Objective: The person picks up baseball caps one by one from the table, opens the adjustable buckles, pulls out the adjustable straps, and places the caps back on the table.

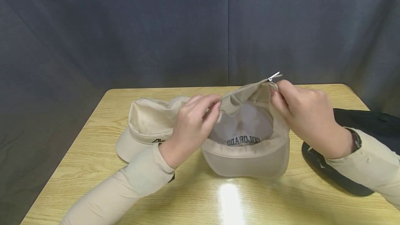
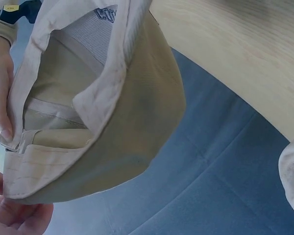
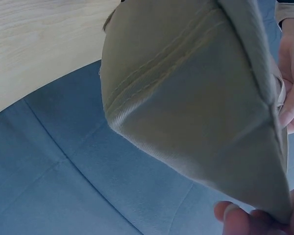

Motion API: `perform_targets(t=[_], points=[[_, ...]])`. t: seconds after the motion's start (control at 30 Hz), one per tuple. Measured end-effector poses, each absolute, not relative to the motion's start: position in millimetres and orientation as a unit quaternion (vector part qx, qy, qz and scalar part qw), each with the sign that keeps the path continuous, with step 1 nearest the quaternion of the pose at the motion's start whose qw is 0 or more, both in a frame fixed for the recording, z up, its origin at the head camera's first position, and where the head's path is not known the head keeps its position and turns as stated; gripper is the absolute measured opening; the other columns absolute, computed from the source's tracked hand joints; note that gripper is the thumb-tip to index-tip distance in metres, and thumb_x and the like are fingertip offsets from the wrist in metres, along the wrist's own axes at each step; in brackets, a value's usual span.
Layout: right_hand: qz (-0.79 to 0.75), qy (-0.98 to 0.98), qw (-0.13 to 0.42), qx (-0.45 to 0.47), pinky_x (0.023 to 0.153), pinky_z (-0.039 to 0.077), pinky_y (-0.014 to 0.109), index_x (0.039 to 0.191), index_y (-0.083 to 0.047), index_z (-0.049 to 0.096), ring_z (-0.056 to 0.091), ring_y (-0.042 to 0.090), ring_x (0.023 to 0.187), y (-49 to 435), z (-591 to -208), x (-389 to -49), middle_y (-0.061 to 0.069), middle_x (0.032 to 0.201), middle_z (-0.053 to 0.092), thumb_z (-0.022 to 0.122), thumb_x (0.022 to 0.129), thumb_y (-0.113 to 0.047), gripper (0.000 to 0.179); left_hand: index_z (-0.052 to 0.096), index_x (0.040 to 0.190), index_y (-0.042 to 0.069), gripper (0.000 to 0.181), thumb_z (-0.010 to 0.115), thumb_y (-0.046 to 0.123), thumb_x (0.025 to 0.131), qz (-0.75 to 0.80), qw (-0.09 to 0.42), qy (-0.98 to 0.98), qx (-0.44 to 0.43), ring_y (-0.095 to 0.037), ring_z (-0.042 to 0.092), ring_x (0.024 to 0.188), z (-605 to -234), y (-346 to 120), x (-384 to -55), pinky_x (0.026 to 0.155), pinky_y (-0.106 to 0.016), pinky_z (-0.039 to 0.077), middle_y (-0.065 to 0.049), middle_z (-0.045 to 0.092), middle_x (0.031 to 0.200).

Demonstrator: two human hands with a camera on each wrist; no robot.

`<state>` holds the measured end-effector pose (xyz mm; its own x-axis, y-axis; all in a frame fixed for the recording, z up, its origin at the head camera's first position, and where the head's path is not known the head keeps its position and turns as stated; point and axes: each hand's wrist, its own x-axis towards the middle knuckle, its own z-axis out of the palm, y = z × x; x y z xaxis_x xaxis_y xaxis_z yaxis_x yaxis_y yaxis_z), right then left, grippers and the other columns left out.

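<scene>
A beige baseball cap (image 1: 245, 164) is held up over the table with its hollow side toward me and its brim down. Dark COLORADO lettering reads mirrored inside the crown. My left hand (image 1: 193, 124) pinches one side of its back edge. On the other side, my right hand (image 1: 307, 115) grips the edge between thumb and curled fingers. A small metal clasp (image 1: 272, 77) sticks up from the strap near the right fingertips. In the left wrist view, the left fingertips (image 2: 27, 218) hold a corner of the cap. The right wrist view shows the right fingertips (image 3: 235, 220) at another corner.
Left of the held cap, a second beige cap (image 1: 145, 119) with dark lettering lies on the wooden table (image 1: 93, 155). A black cap (image 1: 339, 178) lies at the right, partly behind the right forearm. Behind the table hangs a dark curtain (image 1: 172, 34).
</scene>
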<state>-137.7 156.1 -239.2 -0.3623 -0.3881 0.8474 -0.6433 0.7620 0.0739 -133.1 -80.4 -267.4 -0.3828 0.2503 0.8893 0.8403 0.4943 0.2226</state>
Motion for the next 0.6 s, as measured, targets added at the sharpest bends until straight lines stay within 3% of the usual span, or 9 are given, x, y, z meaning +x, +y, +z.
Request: perform_targets(t=[0.6], points=[[0.125, -0.82, 0.467, 0.306, 0.035, 0.017, 0.032, 0.068, -0.006, 0.04, 0.021, 0.013, 0.038, 159.6, -236.3, -138.4, 0.0, 0.048, 0.028, 0.044, 0.09, -0.008, 0.023, 0.067, 0.091, -0.008, 0.007, 0.066, -0.007, 0.084, -0.365, 0.427, -0.744, -0.363, -0.021, 0.062, 0.068, -269.5, -80.2, -132.9, 0.06, -0.027, 0.051, -0.014, 0.07, 0.081]])
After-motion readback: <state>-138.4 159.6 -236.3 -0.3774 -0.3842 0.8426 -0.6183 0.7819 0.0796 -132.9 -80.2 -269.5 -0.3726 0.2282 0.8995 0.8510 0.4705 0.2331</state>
